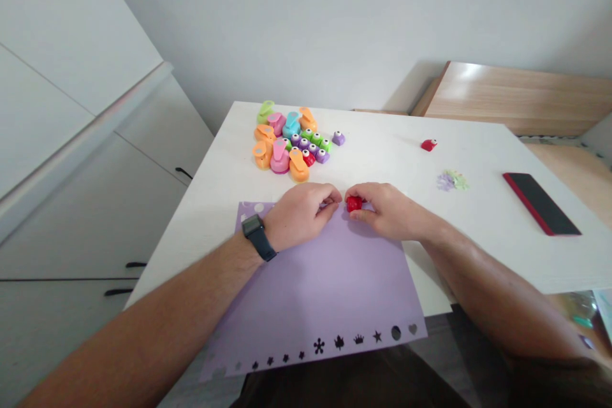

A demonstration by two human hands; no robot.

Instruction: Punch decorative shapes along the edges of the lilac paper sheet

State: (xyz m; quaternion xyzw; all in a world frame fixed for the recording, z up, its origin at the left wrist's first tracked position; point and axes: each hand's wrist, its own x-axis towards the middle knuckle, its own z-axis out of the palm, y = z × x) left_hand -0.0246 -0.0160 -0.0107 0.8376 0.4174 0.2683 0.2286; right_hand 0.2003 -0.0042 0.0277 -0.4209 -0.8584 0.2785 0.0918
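A large sheet of purple paper [329, 287] lies before me, its near part reaching past the table edge. Cut-out shapes, among them a star, a crown and a heart, line its near edge; more holes show at its far left. My right hand [380, 204] grips a small red paper punch [354, 204] at the sheet's far edge. Just left of the punch, my left hand [306, 211], with a dark watch [258, 237] on its wrist, pinches the paper's far edge between thumb and forefinger. The fingers partly hide that edge and the punch.
Behind my hands, several colourful paper punches [280, 157] stand clustered on the white table [382, 153]. A purple punch [338, 138] and another red punch [429, 145] sit apart. To the right are small paper cut-outs [452, 180] and a black-and-red flat case [541, 204].
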